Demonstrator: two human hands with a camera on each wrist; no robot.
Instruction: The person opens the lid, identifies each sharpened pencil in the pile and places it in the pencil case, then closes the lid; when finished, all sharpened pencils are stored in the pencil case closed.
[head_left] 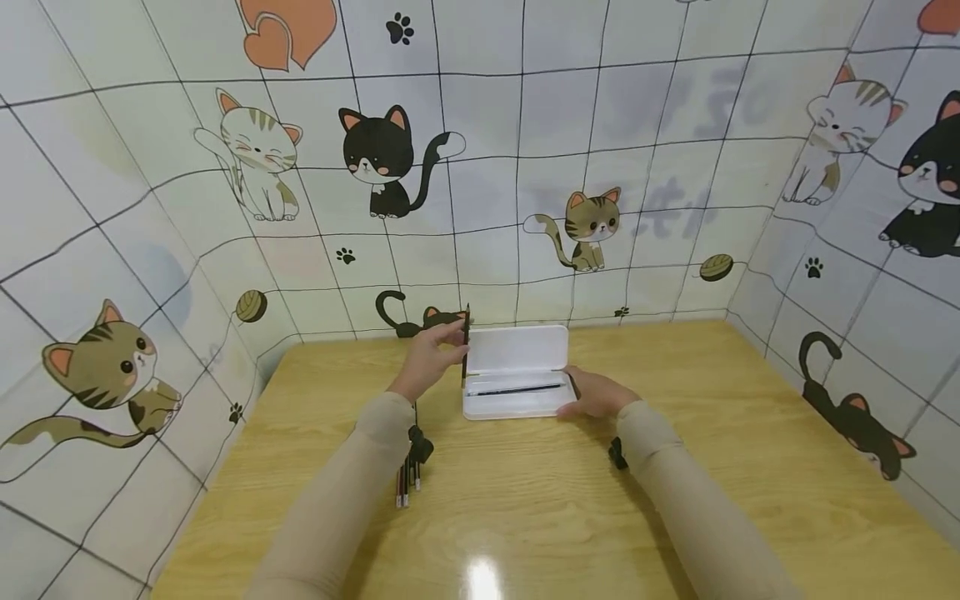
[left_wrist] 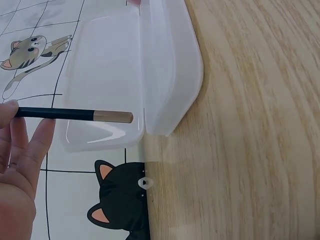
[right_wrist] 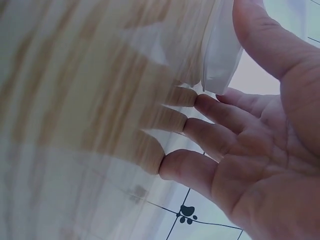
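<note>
A white pencil case [head_left: 517,350] lies open on the table, its lid tipped up toward the wall. Inside its tray is one dark pencil [head_left: 517,389]. My left hand [head_left: 435,360] pinches a black pencil [left_wrist: 60,114] near one end; its gold-brown end points down beside the case's left edge, and the pencil stands nearly upright in the head view. My right hand [head_left: 600,394] grips the right end of the case, thumb on its near side. In the right wrist view the other fingers [right_wrist: 215,135] reach along the table by the case.
Several dark pencils [head_left: 405,483] lie on the wooden table [head_left: 540,500], partly under my left forearm. Small black devices [head_left: 617,454] sit at both wrists. A wall covering [head_left: 487,200] with printed cats stands behind the table and along both sides.
</note>
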